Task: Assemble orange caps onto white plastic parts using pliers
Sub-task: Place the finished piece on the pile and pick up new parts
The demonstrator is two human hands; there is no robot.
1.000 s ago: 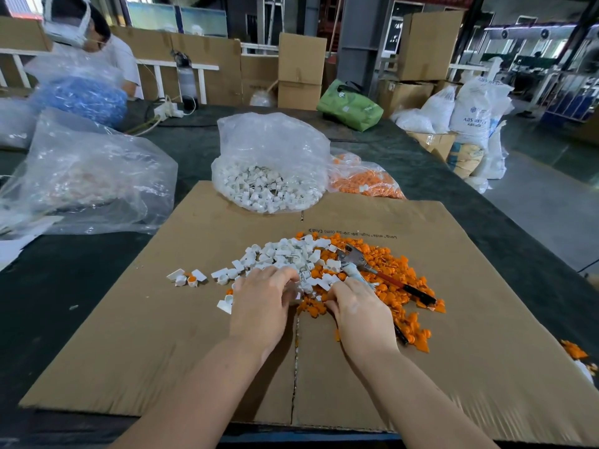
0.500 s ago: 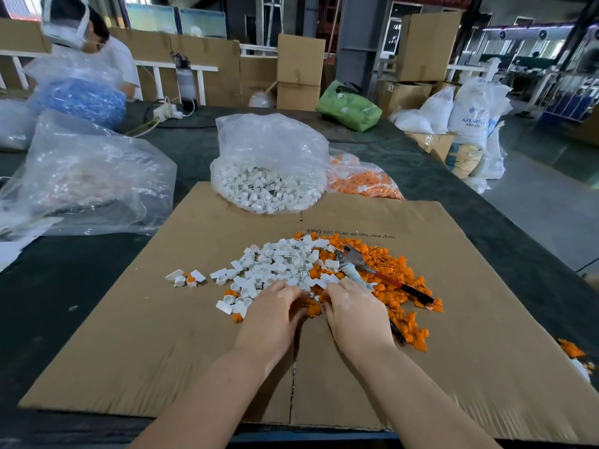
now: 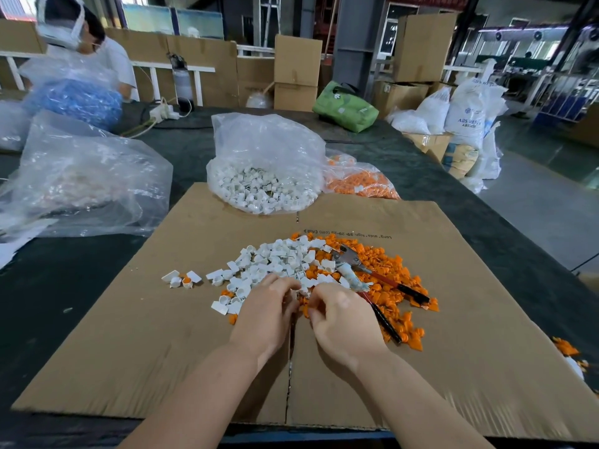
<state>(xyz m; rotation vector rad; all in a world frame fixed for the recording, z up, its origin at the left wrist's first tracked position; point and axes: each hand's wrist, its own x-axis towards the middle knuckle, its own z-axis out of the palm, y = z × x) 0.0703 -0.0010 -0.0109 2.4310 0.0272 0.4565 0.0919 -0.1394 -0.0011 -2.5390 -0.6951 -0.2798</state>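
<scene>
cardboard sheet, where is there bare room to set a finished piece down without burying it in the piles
Bare cardboard runs left of the left hand, below the small cluster. Another free patch lies right of the pliers and orange caps, toward the sheet's right edge. It is crowded ahead of both hands: white parts, caps and pliers overlap, and the bag sits on the far edge.

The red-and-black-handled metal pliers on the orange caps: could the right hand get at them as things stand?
Probably yes. The red-and-black-handled metal pliers lie uncovered on the orange caps, just beyond the right hand, with nothing between; its curled fingers would have to open first.
</scene>
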